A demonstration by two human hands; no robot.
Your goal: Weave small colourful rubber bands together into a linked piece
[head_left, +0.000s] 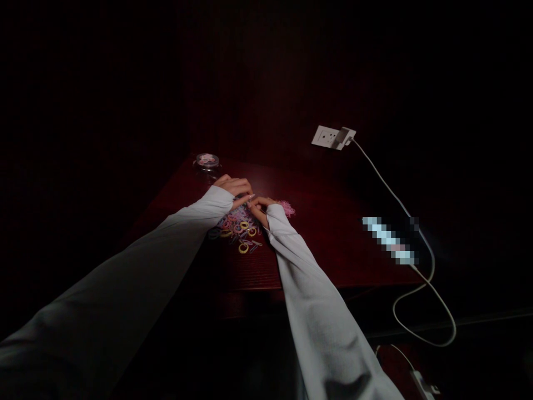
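Note:
My left hand (pixel 235 186) is over the far side of a loose pile of small coloured hair ties (pixel 238 223) on a dark red wooden table. Its fingers are bent and the thumb points at my right hand. Close beside it, my right hand (pixel 261 208) has thumb and fingers pinched together. The fingertips of both hands meet, and anything between them is too small to make out. Yellow hair ties (pixel 244 248) and a few small hair clips (pixel 255 245) lie at the pile's near edge. A small pink heap of thin bands (pixel 287 208) is just right of my right hand.
A round clear container (pixel 207 160) with a pinkish top stands at the table's far left. On the wall is a socket (pixel 327 137) with a plugged-in charger. Its white cable (pixel 385 180) hangs along the right side, near a blurred-out bright object (pixel 389 240).

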